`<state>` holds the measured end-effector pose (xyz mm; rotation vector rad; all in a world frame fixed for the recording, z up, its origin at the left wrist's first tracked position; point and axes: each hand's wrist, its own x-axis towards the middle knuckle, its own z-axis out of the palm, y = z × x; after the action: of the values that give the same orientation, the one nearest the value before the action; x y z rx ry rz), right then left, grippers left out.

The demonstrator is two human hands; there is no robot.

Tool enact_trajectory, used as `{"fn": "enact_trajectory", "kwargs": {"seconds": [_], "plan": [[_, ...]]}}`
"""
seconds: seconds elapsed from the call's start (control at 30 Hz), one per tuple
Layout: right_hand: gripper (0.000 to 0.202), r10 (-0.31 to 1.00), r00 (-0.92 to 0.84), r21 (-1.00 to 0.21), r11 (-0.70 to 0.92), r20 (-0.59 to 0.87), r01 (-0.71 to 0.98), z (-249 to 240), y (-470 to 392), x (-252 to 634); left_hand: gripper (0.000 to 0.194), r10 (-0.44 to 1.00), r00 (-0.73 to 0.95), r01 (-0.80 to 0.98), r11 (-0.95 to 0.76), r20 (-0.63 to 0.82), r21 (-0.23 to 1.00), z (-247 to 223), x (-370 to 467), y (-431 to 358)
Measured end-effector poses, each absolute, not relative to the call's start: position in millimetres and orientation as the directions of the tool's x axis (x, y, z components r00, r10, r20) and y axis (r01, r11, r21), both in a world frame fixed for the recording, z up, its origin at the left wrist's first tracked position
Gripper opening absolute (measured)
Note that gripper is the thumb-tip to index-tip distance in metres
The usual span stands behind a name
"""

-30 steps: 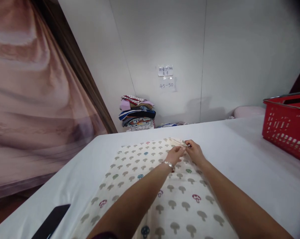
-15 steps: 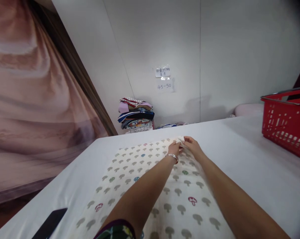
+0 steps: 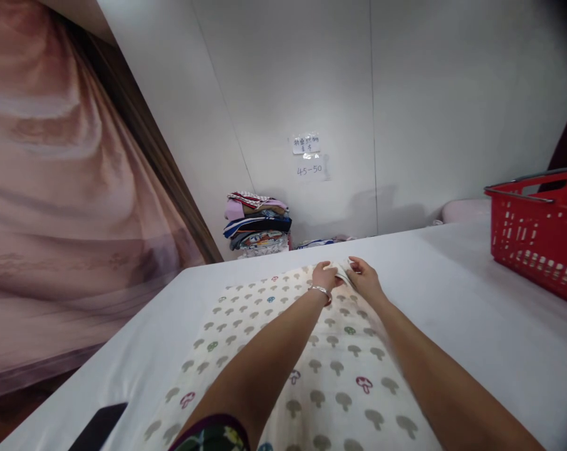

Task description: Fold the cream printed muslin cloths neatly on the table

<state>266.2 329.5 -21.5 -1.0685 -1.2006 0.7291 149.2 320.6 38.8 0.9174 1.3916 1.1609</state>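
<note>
A white cloth [image 3: 250, 313] printed with grey, red, blue and green mushrooms lies spread over the white-covered table. At its far right corner, my left hand [image 3: 324, 277] pinches the edge, a silver bangle on that wrist. Just to the right, my right hand [image 3: 362, 275] grips the same corner between thumb and fingers. The bit of fabric between both hands is lifted and slightly parted. My forearms hide part of the cloth's middle and right side.
A red plastic basket [image 3: 537, 232] stands on the table [image 3: 457, 300] at right. A dark flat object [image 3: 99, 426] lies near left. Behind the far edge is a stack of folded fabrics [image 3: 257, 222]. A pink curtain [image 3: 67, 207] hangs at left; paper signs [image 3: 309, 168] are on the wall.
My left hand has shifted slightly left, away from my right hand, and the cloth corner between them has opened a little. The view has tilted slightly.
</note>
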Motion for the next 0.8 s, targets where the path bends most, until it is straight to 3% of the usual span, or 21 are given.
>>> {"fn": "enact_trajectory", "kwargs": {"seconds": [0.3, 0.6, 0.8], "plan": [[0.044, 0.891, 0.209, -0.915, 0.385, 0.403, 0.120, -25.0, 326.6, 267.7, 0.053, 0.990, 0.043, -0.024, 0.138, -0.137, 0.990, 49.0, 151.7, 314.7], [0.039, 0.874, 0.198, -0.892, 0.412, 0.444, 0.183, -27.5, 326.3, 267.1, 0.039, 0.997, -0.011, 0.152, 0.079, -0.078, 0.985, 37.8, 151.2, 325.1], [0.019, 0.874, 0.178, -0.884, 0.412, 0.452, 0.220, -27.5, 325.4, 268.5, 0.041, 1.000, 0.031, 0.285, -0.006, -0.003, 0.959, 32.5, 146.7, 329.0]]}}
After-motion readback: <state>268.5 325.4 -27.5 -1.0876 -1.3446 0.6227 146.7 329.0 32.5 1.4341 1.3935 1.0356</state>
